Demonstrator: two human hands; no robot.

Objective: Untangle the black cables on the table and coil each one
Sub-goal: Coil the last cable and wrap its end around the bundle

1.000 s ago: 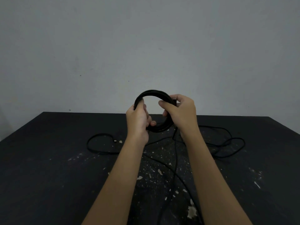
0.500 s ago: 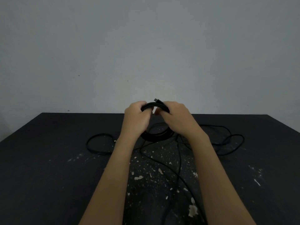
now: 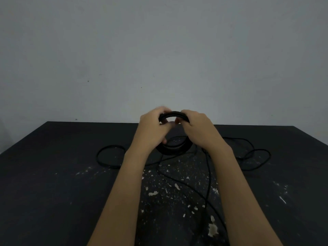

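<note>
Both the left hand and right hand clench the top of the coil, held over the far middle of the table.
Its upper arc runs left to right between the curled fingers, and the lower arc hangs under the wrists, close to the tabletop. Loose cable trails toward the viewer and loops out to both sides. A second ago the ring stood facing the camera, gripped at its sides.
</note>
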